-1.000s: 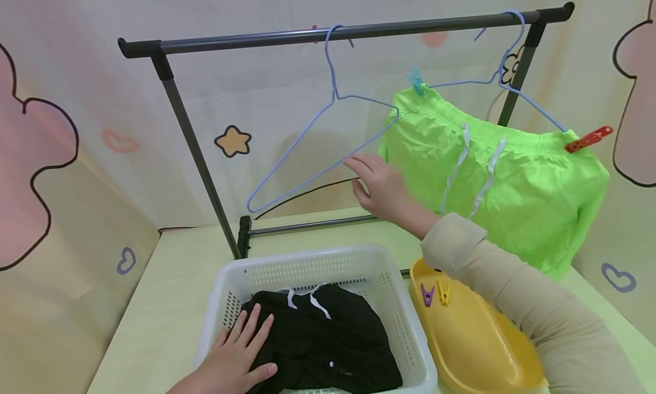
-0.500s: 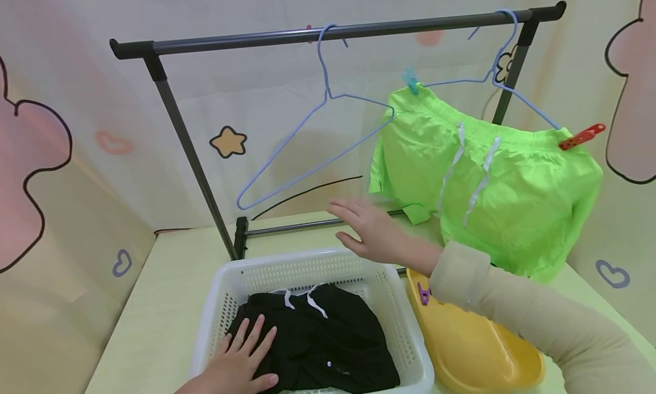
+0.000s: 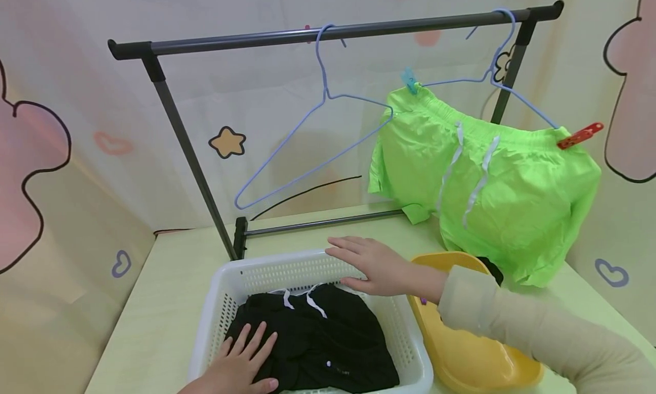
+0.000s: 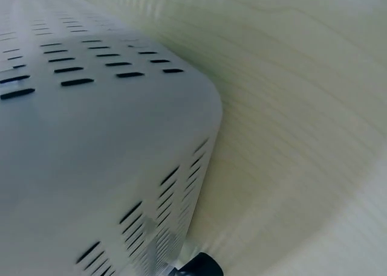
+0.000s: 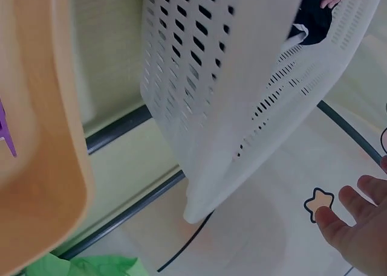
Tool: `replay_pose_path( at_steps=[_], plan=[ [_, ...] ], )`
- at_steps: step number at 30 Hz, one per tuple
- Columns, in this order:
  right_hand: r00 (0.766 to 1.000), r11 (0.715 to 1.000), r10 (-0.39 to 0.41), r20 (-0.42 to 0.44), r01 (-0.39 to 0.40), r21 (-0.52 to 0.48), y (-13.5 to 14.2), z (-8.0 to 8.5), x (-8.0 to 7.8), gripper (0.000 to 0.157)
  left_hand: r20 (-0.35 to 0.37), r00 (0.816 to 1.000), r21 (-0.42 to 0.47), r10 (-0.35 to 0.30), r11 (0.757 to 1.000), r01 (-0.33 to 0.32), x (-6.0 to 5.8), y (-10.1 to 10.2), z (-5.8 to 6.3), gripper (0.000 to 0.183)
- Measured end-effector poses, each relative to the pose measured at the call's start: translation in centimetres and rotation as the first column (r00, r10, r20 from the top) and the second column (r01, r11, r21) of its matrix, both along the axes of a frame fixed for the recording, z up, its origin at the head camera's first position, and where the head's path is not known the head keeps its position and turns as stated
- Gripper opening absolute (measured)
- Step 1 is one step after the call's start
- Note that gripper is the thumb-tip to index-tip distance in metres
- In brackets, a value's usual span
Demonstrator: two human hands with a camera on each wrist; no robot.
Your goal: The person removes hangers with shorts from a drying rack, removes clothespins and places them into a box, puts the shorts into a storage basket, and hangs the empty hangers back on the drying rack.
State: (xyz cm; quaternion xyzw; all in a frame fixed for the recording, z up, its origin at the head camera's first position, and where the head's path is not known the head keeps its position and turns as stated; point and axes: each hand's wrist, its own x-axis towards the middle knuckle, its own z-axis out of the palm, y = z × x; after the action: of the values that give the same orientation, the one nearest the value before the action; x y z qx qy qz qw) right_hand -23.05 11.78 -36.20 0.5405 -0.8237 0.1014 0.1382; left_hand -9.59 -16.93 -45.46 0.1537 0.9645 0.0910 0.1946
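Black fabric is filling much of the white basket (image 3: 287, 271): a crumpled garment (image 3: 328, 343) is lying inside it, with its white drawstrings (image 3: 316, 306) showing toward the basket's far wall. At the basket's near left, the left hand (image 3: 238, 360) is resting on this garment, its fingers spreading wide and flat over the cloth, pinching none of it. The garment is therefore lying under that palm and extending to the right, across the basket.

The right hand (image 3: 376, 266) is hovering by the basket's far right corner, holding nothing; its fingers are reaching out nearly straight, with the thumb standing apart below them. In the right wrist view, that hand is staying clear of the basket's rim, so the garment is lying near it but apart from its fingers. A beige sleeve (image 3: 476, 303) is crossing above the yellow tray (image 3: 474, 360), which is sitting just right of the basket and holding a purple clip (image 5: 5, 131).

Behind the basket, a blue hanger (image 3: 325, 89) is hanging bare from a dark rail (image 3: 246, 40). Bright green shorts (image 3: 512, 195) are hanging behind and to the right of the basket.
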Motion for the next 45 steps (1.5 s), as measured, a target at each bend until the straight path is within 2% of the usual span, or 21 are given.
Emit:
replay_pose_path(
  at_steps=[6, 12, 16, 22, 29, 31, 36, 45],
  plan=[
    [0.999, 0.999, -0.023, 0.049, 0.020, 0.046, 0.6, -0.7, 0.5, 0.055, 0.027, 1.000, 0.022, 0.002, 1.000, -0.002, 0.0, 0.0, -0.5, 0.081],
    [0.997, 0.997, 0.003, 0.081, -0.009, 0.083, 1.3, -1.6, 1.0, 0.055, 0.032, 0.999, 0.116, 0.033, 0.993, -0.036, -0.3, -0.2, -0.3, 0.077],
    [0.993, 0.992, 0.004, 0.114, -0.019, 0.128, 1.8, -2.0, 1.4, 0.052, 0.012, 0.999, 0.185, 0.050, 0.981, -0.052, -0.3, -0.2, 0.4, 0.073],
    [0.991, 0.977, -0.005, 0.137, -0.024, 0.211, 2.4, -2.3, 1.8, 0.039, -0.031, 0.997, 0.257, 0.074, 0.964, -0.063, -0.2, -0.3, 2.1, 0.065],
    [0.974, 0.953, -0.054, 0.222, -0.017, 0.303, 2.8, -2.5, 2.1, 0.033, -0.142, 0.983, 0.289, 0.115, 0.955, -0.070, 0.0, -0.7, 3.5, 0.062],
    [0.975, 0.957, -0.047, 0.215, -0.018, 0.290, 2.9, -2.4, 2.1, 0.033, -0.181, 0.975, 0.295, 0.131, 0.953, -0.074, 0.1, -0.8, 3.8, 0.061],
    [0.993, 0.983, 0.020, 0.115, -0.040, 0.180, 3.6, -1.6, 1.7, 0.032, -0.245, 0.957, 0.298, 0.154, 0.952, -0.077, 0.3, -1.1, 4.1, 0.062],
    [1.000, 1.000, 0.010, -0.026, -0.009, 0.005, 5.2, 1.4, 0.3, 0.034, -0.224, 0.959, 0.309, 0.176, 0.946, -0.102, 0.4, -1.4, 4.0, 0.064]
  ],
)
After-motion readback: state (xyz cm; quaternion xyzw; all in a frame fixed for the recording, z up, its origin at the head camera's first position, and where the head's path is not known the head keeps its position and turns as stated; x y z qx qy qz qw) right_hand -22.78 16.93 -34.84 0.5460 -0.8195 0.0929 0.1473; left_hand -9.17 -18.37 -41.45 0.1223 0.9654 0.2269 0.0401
